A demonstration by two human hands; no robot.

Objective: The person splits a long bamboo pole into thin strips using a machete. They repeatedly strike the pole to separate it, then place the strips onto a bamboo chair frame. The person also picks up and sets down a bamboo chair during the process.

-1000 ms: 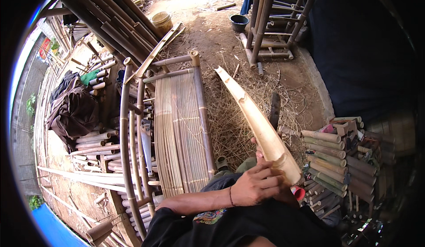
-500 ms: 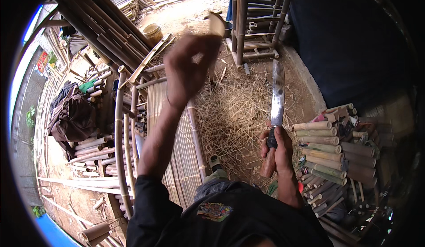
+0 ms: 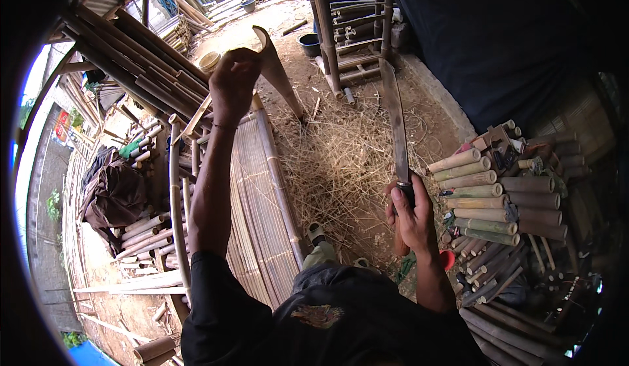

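Split bamboo piece [image 3: 280,72] is slanting down through the upper middle of the frame, and my left hand [image 3: 236,81] is gripping it near its upper end. Right of centre, my right hand [image 3: 414,216] is holding a knife [image 3: 397,122] by its handle, the blade pointing upward. Pale shavings [image 3: 347,163] are covering the ground [image 3: 419,95] around the centre.

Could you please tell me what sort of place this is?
Probably a bamboo furniture workshop: cut bamboo poles are stacked at the right, a slatted bamboo bench stands left of centre, and pale shavings litter the ground beside it.
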